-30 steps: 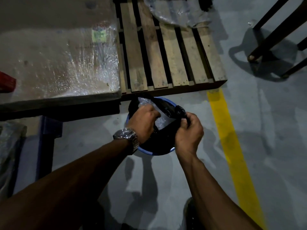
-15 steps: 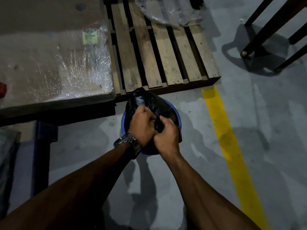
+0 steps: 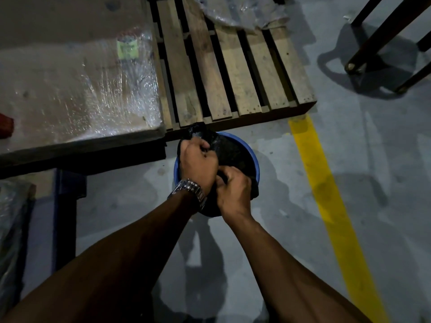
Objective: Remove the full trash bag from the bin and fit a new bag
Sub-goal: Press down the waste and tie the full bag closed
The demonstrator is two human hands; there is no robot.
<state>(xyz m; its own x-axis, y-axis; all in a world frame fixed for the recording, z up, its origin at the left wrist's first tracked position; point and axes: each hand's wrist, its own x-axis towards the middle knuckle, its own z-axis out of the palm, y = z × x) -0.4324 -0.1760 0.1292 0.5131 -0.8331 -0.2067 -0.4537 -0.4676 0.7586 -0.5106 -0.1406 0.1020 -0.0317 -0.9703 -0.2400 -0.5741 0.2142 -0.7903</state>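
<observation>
- Black plastic of the trash bag (image 3: 229, 152) gathered over the blue bin (image 3: 255, 160), bunched at the near-left side of the rim
- Left hand (image 3: 198, 163) clenched on a fistful of that plastic, knuckles up, a tuft of film sticking out past the fist toward the wooden pallet (image 3: 224, 66)
- Right hand (image 3: 234, 193) closed on the bag's near edge, just beside the left, fingers curled into the folds
- Best done by drawing the whole mouth together into one neck before lifting, not hauling on one side only; thin film likely to stretch or tear under an uneven pull
- Worth keeping one grip low on the gathered neck and twisting with the other, so nothing spills on the way out
- Straight upward lift advisable, the bin being light-looking and liable to rise with the bag; probably needs holding down
- Bin on the grey floor (image 3: 291, 229), hard by the pallet's edge and left of the yellow line (image 3: 326, 190)
- Inside the bag: cannot tell, contents covered by the dark film and both hands
- No fresh bag anywhere in view yet
</observation>
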